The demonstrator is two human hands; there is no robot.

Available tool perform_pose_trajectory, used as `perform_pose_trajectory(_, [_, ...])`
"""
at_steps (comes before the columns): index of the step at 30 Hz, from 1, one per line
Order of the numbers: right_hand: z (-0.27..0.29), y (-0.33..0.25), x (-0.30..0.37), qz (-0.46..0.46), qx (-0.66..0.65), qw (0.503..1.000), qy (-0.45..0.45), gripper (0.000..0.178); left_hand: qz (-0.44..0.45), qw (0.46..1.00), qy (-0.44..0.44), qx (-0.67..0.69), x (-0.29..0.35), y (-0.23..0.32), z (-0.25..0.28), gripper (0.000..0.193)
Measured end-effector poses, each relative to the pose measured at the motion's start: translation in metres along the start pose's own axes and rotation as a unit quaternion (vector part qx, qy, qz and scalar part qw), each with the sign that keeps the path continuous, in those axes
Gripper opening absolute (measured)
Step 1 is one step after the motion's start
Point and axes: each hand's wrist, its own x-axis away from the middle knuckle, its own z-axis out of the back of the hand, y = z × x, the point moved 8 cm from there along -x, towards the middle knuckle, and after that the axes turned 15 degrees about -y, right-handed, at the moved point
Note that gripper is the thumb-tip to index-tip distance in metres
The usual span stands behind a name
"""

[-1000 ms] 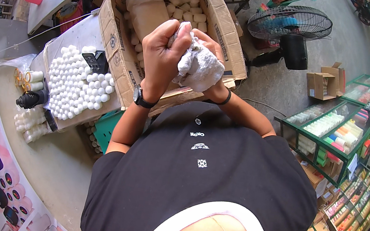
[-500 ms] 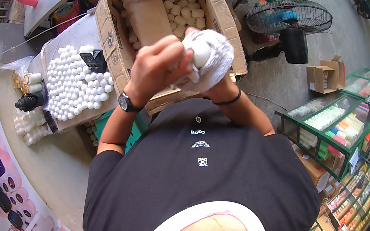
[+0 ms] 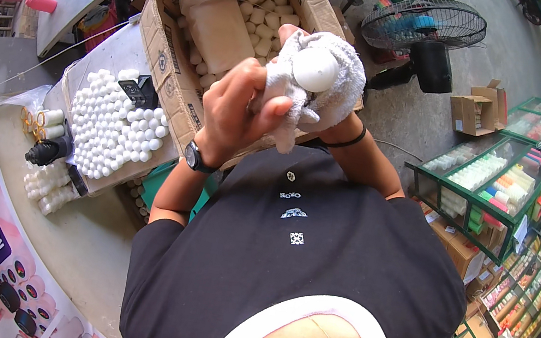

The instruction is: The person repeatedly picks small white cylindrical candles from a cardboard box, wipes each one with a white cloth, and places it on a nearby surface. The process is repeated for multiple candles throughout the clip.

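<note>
Left of frame: white pieces (image 3: 105, 130) stand grouped on a table (image 3: 106, 48). Upper centre: open cardboard box (image 3: 169, 55). Left hand (image 3: 235, 104): fingers curled closed, gripping the edge of a white cloth (image 3: 350, 86). White round-topped piece (image 3: 316, 69): above frame centre, surrounded by the cloth, top exposed. Right hand (image 3: 331, 131): mostly hidden behind the cloth; finger opening cannot be determined.

Watching remotely, I see a black-strapped watch (image 3: 193, 155) behind the left fingers (image 3: 246, 79), a thin black band (image 3: 350, 141) behind the right fingers (image 3: 290, 31) and, farther back, a short-sleeved black shirt (image 3: 349, 254) with white neck trim (image 3: 363, 318) and small pale prints (image 3: 294, 213).
</note>
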Motion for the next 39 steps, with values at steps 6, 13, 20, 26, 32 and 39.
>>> perform_pose_trajectory(6, [-0.003,-0.026,-0.003,0.08,0.334,0.939,0.019,0.036,-0.016,0.994,0.099,-0.048,0.004,0.01,0.008,0.037])
perform_pose_trajectory(13, [0.012,-0.002,0.016,0.037,0.138,0.986,0.089,0.044,-0.02,0.992,0.056,-0.114,-0.005,0.02,0.011,0.032])
perform_pose_trajectory(20, [0.005,-0.009,0.014,0.034,0.126,0.981,0.144,0.05,-0.06,0.99,0.028,-0.124,-0.002,0.016,0.007,0.027])
perform_pose_trajectory(26, [-0.002,-0.026,0.012,0.084,0.27,0.948,0.145,0.05,-0.088,0.986,0.033,-0.136,-0.003,0.012,0.005,0.026])
perform_pose_trajectory(32, [-0.001,-0.008,0.01,0.094,-0.029,0.975,0.199,0.037,-0.07,0.985,0.082,-0.132,0.005,0.004,0.001,0.026])
perform_pose_trajectory(39, [0.002,-0.003,0.007,0.09,0.048,0.978,0.183,0.018,-0.021,0.992,0.048,-0.116,0.002,-0.008,-0.005,0.021])
